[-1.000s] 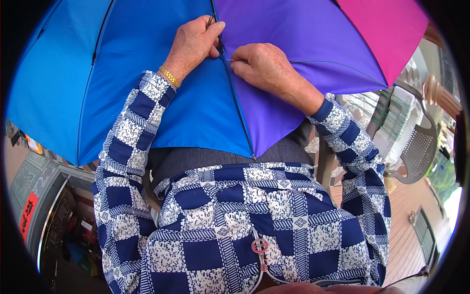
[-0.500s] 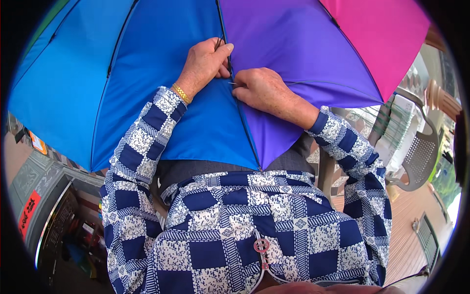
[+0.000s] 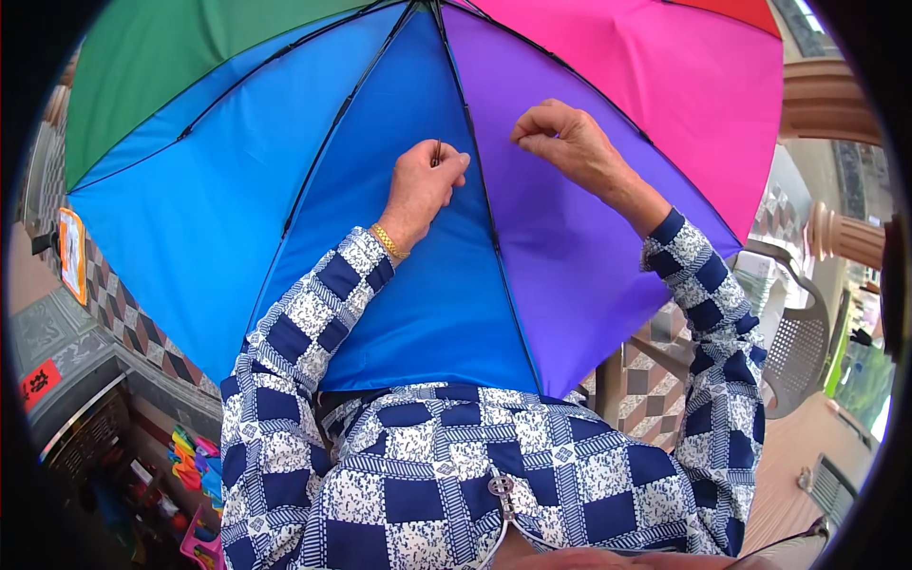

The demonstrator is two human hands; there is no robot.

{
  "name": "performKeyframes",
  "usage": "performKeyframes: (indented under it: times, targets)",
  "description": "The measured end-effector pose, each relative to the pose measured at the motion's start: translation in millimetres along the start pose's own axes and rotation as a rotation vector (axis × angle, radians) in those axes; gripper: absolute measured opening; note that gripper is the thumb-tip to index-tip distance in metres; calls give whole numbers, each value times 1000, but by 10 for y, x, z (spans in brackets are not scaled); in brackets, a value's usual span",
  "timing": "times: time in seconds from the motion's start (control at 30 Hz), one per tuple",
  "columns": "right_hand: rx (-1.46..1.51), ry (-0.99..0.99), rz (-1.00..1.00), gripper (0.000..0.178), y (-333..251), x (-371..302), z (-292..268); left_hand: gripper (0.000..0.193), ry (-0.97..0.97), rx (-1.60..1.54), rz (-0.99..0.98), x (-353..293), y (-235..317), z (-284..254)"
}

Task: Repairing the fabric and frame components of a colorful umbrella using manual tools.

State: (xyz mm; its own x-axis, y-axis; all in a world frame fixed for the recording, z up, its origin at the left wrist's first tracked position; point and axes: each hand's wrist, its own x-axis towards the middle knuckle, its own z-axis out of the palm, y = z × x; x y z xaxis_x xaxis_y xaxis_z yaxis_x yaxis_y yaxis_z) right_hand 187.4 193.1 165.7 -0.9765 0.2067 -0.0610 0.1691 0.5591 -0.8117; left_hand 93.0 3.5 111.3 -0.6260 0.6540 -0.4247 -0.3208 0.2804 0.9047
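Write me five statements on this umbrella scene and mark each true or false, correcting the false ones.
1. The left hand holds a small dark item. True.
2. The right hand is in front of the pink panel. False: it is in front of the purple panel.
3. A gold-coloured bracelet rings the left hand's wrist. True.
4. The umbrella is folded shut. False: it is spread open.
5. A perforated grey chair stands toward the picture's right edge. True.
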Motion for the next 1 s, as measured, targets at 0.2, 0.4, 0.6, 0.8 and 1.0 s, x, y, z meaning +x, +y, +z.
performKeyframes:
  times: [0.2, 0.4, 0.6, 0.8, 1.0]
  targets:
    - [-79, 179, 10, 11, 240, 346, 294, 15, 174, -381, -4, 314, 180, 96]
    - [-352, 339, -76, 8, 193, 410, 472, 15, 243, -431, -11, 356, 163, 111]
    - [-465, 280, -78, 9, 177, 405, 546, 15, 231, -453, -10, 299, 35, 99]
    - [-509, 240, -78, 10, 153, 461, 527, 15, 226, -451, -3, 311, 40, 74]
    - [-494, 265, -94, 9, 187, 515, 538, 17, 222, -456, -6, 335, 23, 49]
